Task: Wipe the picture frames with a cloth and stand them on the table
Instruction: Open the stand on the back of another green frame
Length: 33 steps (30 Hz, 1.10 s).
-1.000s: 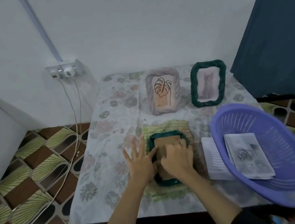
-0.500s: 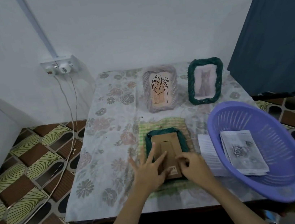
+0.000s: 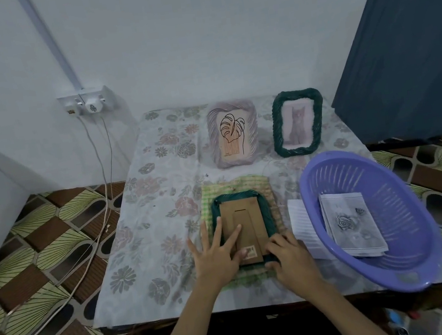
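The green frame [image 3: 266, 212] lies face down on a checked cloth [image 3: 233, 185] near the table's [image 3: 144, 235] front edge, its brown backing up and its long axis running away from the person; a small barcode sticker [image 3: 250, 249] sits at the near end of the backing, too small to read. The left hand [image 3: 215, 256] rests flat on the backing, fingers spread wide and straight. The right hand [image 3: 292, 259] is at the frame's near right corner with fingers curled; whether they grip the rim or only touch it cannot be told, since the knuckles hide them. At the far edge stand upright a pale frame [image 3: 233, 134] with a leaf drawing and another green one [image 3: 297, 122] with a cat picture. To the right, a purple basket [image 3: 394, 199] holding printed sheets [image 3: 349, 223] overhangs the table edge, covering part of a lined paper [image 3: 301, 224]
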{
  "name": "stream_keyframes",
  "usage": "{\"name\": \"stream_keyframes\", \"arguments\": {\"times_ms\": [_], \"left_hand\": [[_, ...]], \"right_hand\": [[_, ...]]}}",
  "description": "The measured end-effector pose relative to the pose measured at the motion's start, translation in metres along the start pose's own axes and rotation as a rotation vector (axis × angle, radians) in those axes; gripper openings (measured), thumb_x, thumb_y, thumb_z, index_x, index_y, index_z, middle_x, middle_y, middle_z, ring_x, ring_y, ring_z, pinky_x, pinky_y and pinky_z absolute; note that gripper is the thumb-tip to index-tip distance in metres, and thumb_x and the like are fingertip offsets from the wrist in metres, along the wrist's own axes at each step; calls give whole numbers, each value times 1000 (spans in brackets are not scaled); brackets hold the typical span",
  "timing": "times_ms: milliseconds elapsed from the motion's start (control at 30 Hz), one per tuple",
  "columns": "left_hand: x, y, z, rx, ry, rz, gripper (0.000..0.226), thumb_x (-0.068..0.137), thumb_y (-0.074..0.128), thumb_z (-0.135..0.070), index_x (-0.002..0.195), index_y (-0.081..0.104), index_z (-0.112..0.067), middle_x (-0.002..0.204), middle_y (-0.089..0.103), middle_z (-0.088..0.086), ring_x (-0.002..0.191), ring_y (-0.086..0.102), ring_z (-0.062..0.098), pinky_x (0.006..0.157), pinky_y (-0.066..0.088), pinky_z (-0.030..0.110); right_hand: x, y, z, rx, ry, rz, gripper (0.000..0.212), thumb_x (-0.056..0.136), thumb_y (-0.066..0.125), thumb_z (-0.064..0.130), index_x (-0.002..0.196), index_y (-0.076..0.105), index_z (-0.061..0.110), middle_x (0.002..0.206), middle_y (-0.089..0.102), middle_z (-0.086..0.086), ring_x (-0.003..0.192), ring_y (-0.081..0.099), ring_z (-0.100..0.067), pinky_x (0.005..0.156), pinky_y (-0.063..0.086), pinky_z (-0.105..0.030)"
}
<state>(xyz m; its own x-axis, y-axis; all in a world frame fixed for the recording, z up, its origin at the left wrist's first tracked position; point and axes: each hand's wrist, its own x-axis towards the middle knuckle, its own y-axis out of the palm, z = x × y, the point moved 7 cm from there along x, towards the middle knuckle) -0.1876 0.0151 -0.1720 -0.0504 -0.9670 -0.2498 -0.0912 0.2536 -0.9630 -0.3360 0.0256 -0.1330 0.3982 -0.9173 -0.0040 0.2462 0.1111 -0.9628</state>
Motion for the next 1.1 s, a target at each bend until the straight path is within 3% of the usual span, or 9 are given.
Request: {"name": "stream_keyframes", "arguments": {"times_ms": [67, 200, 267, 367, 400, 467, 533, 633, 1100], "left_hand": [[0, 1, 1, -2, -10, -17, 89, 49, -40, -77, 132, -16, -56, 158, -13, -2, 144, -10, 38, 104, 1, 72], [-2, 3, 4, 4, -38, 43, 64, 90, -1, -68, 132, 41, -45, 139, 51, 5, 122, 50, 44, 81, 35, 76], [-5, -4, 1, 28, -32, 20, 55, 93, 10, -63, 133, 45, -46, 144, 45, 3, 126, 46, 43, 85, 34, 75], [-10, -6, -10, -19, 34, -35, 51, 98, 25, -52, 147, 16, -42, 159, 0, -5, 146, 0, 33, 110, 5, 65], [-13, -6, -10, -50, 24, -57, 53, 99, 29, -49, 148, 15, -37, 159, 1, -6, 146, -1, 28, 113, 5, 57], [-22, -11, -7, -121, 37, -132, 52, 97, 37, -46, 145, 28, -29, 152, 22, -5, 141, 20, 20, 111, 20, 40], [-30, -13, 0, -297, 58, -174, 47, 94, 49, -41, 136, 43, -21, 134, 41, -5, 126, 41, 16, 99, 33, 28], [-36, -13, 9, -454, 86, -185, 36, 87, 63, -27, 118, 59, -10, 117, 52, 0, 110, 52, 18, 90, 41, 22], [-36, -11, 5, -311, 131, -181, 22, 90, 57, -34, 100, 59, -14, 117, 45, -3, 113, 40, 14, 96, 34, 28]], "right_hand": [[-1, 2, 4, -53, -63, -29, 40, 42, 90, 28, 68, 60, 23, 80, 59, 9, 83, 49, -14, 55, 47, -25], [-3, 3, 12, -57, -189, -56, 34, 49, 86, 20, 65, 57, 21, 77, 59, 7, 83, 45, -13, 62, 49, -24], [0, -3, 13, -53, -191, -50, 35, 48, 87, 22, 69, 59, 20, 82, 61, 6, 90, 53, -15, 64, 53, -26], [2, 0, 12, -31, -151, 43, 55, 55, 85, 15, 105, 65, 17, 115, 64, 2, 112, 59, -19, 80, 56, -32], [2, 4, 14, 0, -160, 87, 60, 67, 76, 8, 123, 57, 15, 132, 55, 1, 124, 50, -19, 93, 50, -35], [1, 10, 16, 27, -153, 173, 60, 85, 53, 0, 141, 37, 15, 151, 30, 5, 139, 28, -16, 110, 32, -34], [3, 11, 16, 3, -127, 227, 59, 87, 47, 0, 143, 35, 16, 153, 24, 8, 139, 24, -15, 110, 30, -34], [9, 7, 19, -14, -100, 237, 57, 86, 47, 0, 141, 39, 15, 152, 27, 7, 135, 29, -18, 107, 34, -34], [9, 6, 22, -41, -63, 256, 52, 86, 47, 0, 135, 46, 14, 149, 30, 5, 129, 35, -20, 101, 40, -35]]}}
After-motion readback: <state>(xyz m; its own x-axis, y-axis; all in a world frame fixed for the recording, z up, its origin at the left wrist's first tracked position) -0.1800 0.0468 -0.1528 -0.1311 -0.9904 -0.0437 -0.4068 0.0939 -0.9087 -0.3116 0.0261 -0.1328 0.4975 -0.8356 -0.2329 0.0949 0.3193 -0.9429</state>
